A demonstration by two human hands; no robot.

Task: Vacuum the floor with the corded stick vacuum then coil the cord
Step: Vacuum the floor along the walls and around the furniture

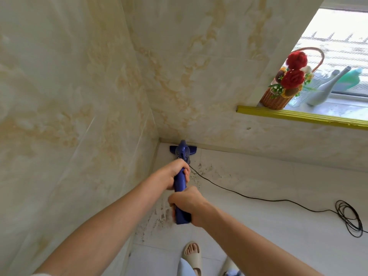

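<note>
Both hands clamp one blue stick vacuum [180,186]: the left hand [175,173] wraps the shaft higher up, the right hand [187,204] grips the handle end, close together but apart. Its floor head [182,151] sits in the corner against the skirting, so vacuuming seems underway; next it likely needs pulling back along the floor [258,226]. One black cord [249,197] trails right into loose loops. Two sandalled feet show below.

The pale tiled floor [249,196] carries the blue vacuum head [182,151] in the corner and a black cord [258,199], partly looped.
</note>
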